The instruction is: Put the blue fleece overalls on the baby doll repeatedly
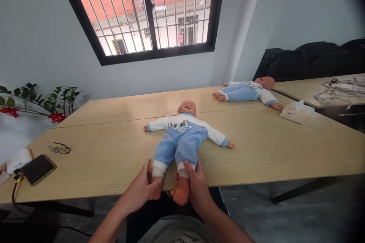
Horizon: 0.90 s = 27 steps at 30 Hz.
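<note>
A baby doll (182, 133) in a white top and light blue trousers lies on its back on the table, head toward the window and arms spread. Its feet hang at the table's front edge. My left hand (142, 188) is closed round the doll's ankle on the left, thumb over the bare foot. Round the other ankle, at the white cuff, my right hand (197, 186) is wrapped with its thumb on top. Some fingers of both hands are hidden behind the legs.
A second doll (242, 92) lies at the back right, beside a tissue pack (296, 111). Glasses (60, 148), a phone (39, 169) and a white box (19, 160) are at the left. Cables (342, 89) lie on the adjoining table (302, 87).
</note>
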Each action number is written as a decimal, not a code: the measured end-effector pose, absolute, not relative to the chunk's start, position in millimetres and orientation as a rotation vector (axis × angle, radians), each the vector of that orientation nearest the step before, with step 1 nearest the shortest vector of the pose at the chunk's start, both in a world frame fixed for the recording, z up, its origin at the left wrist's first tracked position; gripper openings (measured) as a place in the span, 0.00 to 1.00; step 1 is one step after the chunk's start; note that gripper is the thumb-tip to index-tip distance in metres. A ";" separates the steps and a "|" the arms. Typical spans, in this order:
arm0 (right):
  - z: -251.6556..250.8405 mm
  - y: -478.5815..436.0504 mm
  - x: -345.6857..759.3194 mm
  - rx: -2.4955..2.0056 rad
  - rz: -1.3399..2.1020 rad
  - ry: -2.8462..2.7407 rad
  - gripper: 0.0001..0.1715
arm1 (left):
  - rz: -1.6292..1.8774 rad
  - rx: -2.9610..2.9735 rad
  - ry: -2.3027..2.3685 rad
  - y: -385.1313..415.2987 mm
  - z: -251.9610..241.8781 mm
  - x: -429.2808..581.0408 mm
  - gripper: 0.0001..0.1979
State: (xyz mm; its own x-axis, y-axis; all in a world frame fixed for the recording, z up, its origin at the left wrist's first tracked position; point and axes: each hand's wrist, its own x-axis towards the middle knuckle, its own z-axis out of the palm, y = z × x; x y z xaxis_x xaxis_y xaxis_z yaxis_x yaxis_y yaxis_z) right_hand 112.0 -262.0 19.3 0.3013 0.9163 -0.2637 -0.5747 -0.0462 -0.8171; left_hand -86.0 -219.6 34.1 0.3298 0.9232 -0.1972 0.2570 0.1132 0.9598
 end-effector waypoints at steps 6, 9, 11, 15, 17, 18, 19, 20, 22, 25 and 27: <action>21.1 -265.9 106.5 -1.019 1.224 -0.460 0.39 | 0.567 1.059 0.867 -236.7 45.8 -67.2 0.15; 18.4 -265.7 103.7 -1.003 1.195 -0.489 0.38 | 0.539 0.758 0.617 -244.3 40.6 -54.9 0.19; 15.8 -262.9 104.3 -1.024 1.186 -0.527 0.40 | 0.492 0.567 0.493 -245.4 36.8 -47.6 0.24; 11.2 -254.0 113.9 -1.111 1.083 -0.675 0.44 | 0.418 0.347 0.415 -239.7 36.0 -37.6 0.26; 10.2 -250.6 121.6 -1.135 1.054 -0.741 0.43 | 0.400 0.364 0.398 -236.4 37.8 -33.1 0.28; 10.2 -249.6 125.7 -1.148 1.043 -0.771 0.42 | 0.402 0.384 0.392 -235.2 38.8 -30.4 0.28; 10.7 -249.4 129.8 -1.166 1.029 -0.801 0.42 | 0.406 0.406 0.389 -234.5 39.7 -27.5 0.27; 11.5 -249.8 133.7 -1.188 1.007 -0.833 0.41 | 0.411 0.428 0.385 -234.1 40.7 -24.3 0.25; 14.3 -252.6 140.5 -1.228 0.931 -0.909 0.38 | 0.439 0.466 0.374 -234.7 42.9 -17.4 0.21; 19.1 -259.6 146.9 -1.272 0.775 -1.025 0.30 | 0.497 0.526 0.338 -238.0 46.8 -8.6 0.18; 19.1 -263.6 148.8 -1.286 0.725 -1.067 0.28 | 0.523 0.525 0.306 -240.7 49.0 -4.9 0.18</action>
State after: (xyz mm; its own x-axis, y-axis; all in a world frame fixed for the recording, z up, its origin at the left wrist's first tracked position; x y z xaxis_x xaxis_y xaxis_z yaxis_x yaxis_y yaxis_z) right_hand 148.8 -263.6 19.1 0.3741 0.9017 0.2169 0.1311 0.1801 -0.9749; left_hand -4.9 -240.7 49.0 0.8258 0.5451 -0.1444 -0.3927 0.7398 0.5463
